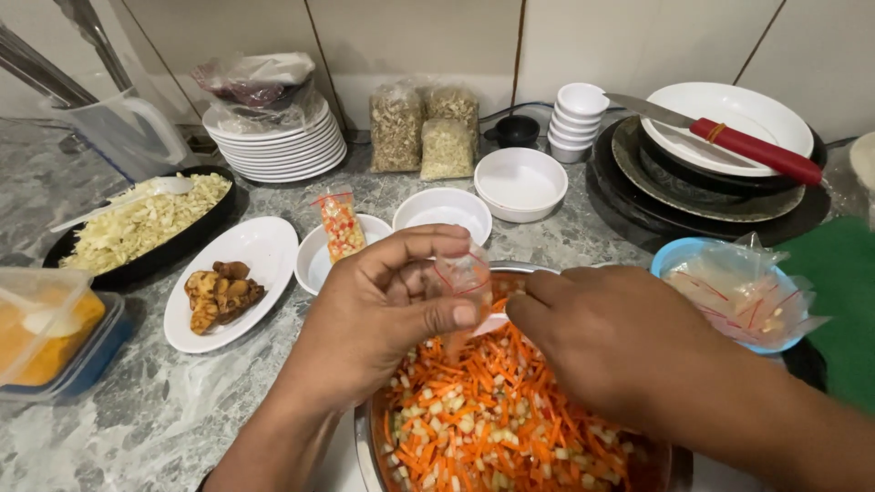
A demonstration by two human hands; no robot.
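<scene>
My left hand (383, 314) pinches a small clear zip bag (463, 276) with a red seal line, holding it open above a steel bowl (365, 437). The bowl holds shredded carrot mixed with pale diced vegetable (483, 415). My right hand (611, 342) reaches in from the right, its fingers at the bag's mouth and just over the mix. A filled zip bag of the same mix (341, 224) stands in a small white bowl (314, 260) behind my left hand.
A white oval plate with fried pieces (228, 292), a black tray of shredded cabbage (146, 223), a lidded box (46, 328), stacked white plates (278, 146), white bowls (519, 182), a red-handled knife (752, 148) on plates, and a blue bowl of empty bags (738, 292) crowd the marble counter.
</scene>
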